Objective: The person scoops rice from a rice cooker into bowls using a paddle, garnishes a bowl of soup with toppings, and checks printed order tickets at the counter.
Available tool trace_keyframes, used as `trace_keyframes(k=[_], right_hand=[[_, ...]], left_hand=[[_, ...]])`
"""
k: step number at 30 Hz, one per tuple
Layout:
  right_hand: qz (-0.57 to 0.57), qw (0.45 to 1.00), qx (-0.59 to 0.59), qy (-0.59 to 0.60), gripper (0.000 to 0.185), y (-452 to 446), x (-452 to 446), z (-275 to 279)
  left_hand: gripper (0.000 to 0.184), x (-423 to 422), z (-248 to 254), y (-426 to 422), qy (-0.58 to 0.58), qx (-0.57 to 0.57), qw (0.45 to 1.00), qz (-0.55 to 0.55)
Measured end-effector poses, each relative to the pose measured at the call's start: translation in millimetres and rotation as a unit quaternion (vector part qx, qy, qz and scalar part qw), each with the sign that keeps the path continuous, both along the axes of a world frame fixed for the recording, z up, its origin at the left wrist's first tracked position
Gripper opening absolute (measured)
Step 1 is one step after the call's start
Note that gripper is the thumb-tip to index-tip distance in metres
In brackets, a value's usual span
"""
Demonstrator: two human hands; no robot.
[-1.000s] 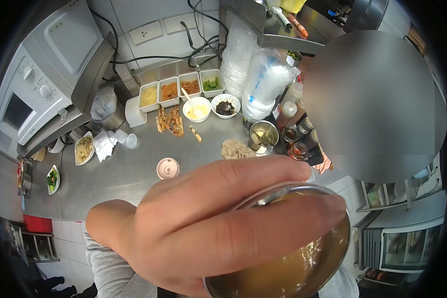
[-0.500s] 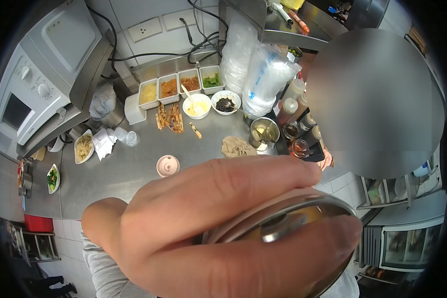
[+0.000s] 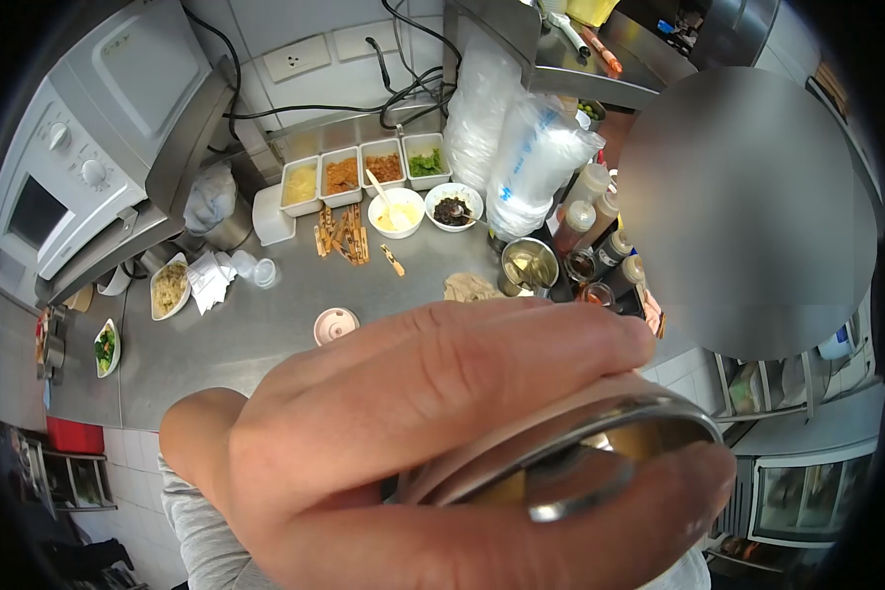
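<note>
My left hand point(image 3: 403, 423) fills the lower middle of the view, very close to the camera. It is closed around a pink tumbler point(image 3: 531, 428) with a shiny steel rim and inside. The tumbler's mouth is tilted up toward the camera, and something light brown or yellowish shows inside, too unclear to name. A curved shiny piece shows in the opening. Fingers lie along the tumbler's far side, the thumb across its near side. On the counter beyond the hand lies a round pink lid point(image 3: 335, 325). My right hand is out of sight.
The steel counter point(image 3: 246, 344) carries topping tubs point(image 3: 342, 176), white bowls point(image 3: 396, 213), wooden clips point(image 3: 342, 234), a cloth point(image 3: 470, 287), a metal pot point(image 3: 528, 266) and bottles point(image 3: 580, 216). A microwave point(image 3: 69, 177) stands left. Another person point(image 3: 747, 216), blurred, is at right.
The view has shifted slightly. My left hand and the tumbler have moved a little to the right, and the tumbler's opening shows at a somewhat different tilt.
</note>
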State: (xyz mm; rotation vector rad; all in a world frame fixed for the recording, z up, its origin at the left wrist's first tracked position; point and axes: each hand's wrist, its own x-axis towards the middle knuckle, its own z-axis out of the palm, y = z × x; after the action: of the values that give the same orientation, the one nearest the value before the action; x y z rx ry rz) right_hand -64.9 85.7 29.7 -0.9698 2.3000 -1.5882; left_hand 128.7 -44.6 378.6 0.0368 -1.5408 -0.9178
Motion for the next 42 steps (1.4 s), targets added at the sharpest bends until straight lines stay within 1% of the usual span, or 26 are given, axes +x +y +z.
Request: trace_keyframes(k=[2, 4, 5, 7, 8, 10, 11, 13, 14, 15, 16, 17, 18, 19, 21, 24, 26, 29, 30, 33, 36, 39, 42], right_hand=[[0.0, 1.0, -0.004, 0.002, 0.006, 0, -1, -2], [0.004, 1.0, -0.018, 0.01, 0.006, -1, -1, -2], [0.002, 1.0, -0.012, 0.01, 0.006, 0, -1, -1], [0.001, 1.0, 0.004, 0.008, 0.006, 0, 0, 1], [-0.001, 1.0, 0.003, 0.009, 0.006, -1, -1, 1], [0.001, 1.0, 0.004, 0.007, 0.006, 0, -1, -2], [0.002, 1.0, 0.0, 0.0, 0.005, -1, -2, -4], [0.005, 1.0, -0.008, -0.017, 0.005, 0, -4, -9], [0.008, 1.0, 0.001, -0.012, 0.005, 0, -4, -10], [0.009, 0.999, -0.028, -0.034, 0.005, -1, -2, -6], [0.012, 1.0, -0.024, -0.009, 0.005, -2, 0, 0], [0.014, 1.0, -0.021, 0.016, 0.005, -3, 2, 4], [0.007, 0.999, 0.006, -0.037, 0.005, 3, -8, -18], [0.008, 0.999, -0.001, -0.042, 0.004, 4, -10, -25], [0.008, 0.998, 0.0, -0.057, 0.004, 5, -10, -26], [0.002, 0.999, 0.013, -0.046, 0.004, 5, -10, -23], [-0.001, 0.999, 0.015, -0.038, 0.003, 3, -7, -19], [-0.006, 1.0, 0.015, -0.024, 0.003, 2, -6, -17], [-0.006, 1.0, 0.014, -0.017, 0.004, 2, -6, -19], [-0.008, 1.0, 0.009, -0.005, 0.004, 1, -8, -19], [-0.013, 1.0, 0.016, -0.012, 0.005, -1, -3, -10], [-0.016, 1.0, 0.016, -0.008, 0.005, -1, -4, -11], [-0.013, 1.0, 0.014, -0.008, 0.005, 0, -5, -16]], left_hand=[[0.029, -21, -8, 7, 0.122, 0.051, 0.991, 0.025], [0.031, -24, -13, 5, 0.17, 0.052, 0.983, 0.038], [0.032, -22, -14, 0, 0.159, 0.028, 0.986, 0.037], [0.033, -15, -19, -11, 0.127, -0.009, 0.992, 0.0], [0.034, -9, -21, -18, 0.107, -0.025, 0.993, -0.036], [0.042, 10, -24, -44, 0.014, -0.078, 0.984, -0.161], [0.05, 22, -19, -69, -0.06, -0.113, 0.961, -0.246], [0.069, 39, -21, -92, -0.164, -0.126, 0.922, -0.327], [0.08, 43, -30, -99, -0.192, -0.109, 0.919, -0.328], [0.086, 49, -38, -105, -0.221, -0.075, 0.918, -0.321], [0.092, 55, -47, -111, -0.248, -0.04, 0.916, -0.313], [0.093, 61, -58, -117, -0.273, 0.013, 0.915, -0.297], [0.094, 67, -72, -126, -0.298, 0.02, 0.924, -0.239], [0.095, 72, -88, -137, -0.321, 0.025, 0.929, -0.183], [0.099, 75, -121, -156, -0.313, 0.083, 0.944, -0.067], [0.104, 76, -165, -200, -0.292, 0.151, 0.944, 0.021], [0.106, 76, -189, -231, -0.291, 0.181, 0.937, 0.066], [0.105, 68, -228, -276, -0.296, 0.179, 0.927, 0.147], [0.103, 65, -240, -290, -0.298, 0.15, 0.925, 0.181], [0.105, 49, -256, -313, -0.288, 0.154, 0.916, 0.234], [0.107, 34, -267, -326, -0.27, 0.196, 0.909, 0.25], [0.11, 26, -292, -350, -0.252, 0.176, 0.909, 0.282], [0.11, 22, -299, -362, -0.247, 0.165, 0.907, 0.298]])
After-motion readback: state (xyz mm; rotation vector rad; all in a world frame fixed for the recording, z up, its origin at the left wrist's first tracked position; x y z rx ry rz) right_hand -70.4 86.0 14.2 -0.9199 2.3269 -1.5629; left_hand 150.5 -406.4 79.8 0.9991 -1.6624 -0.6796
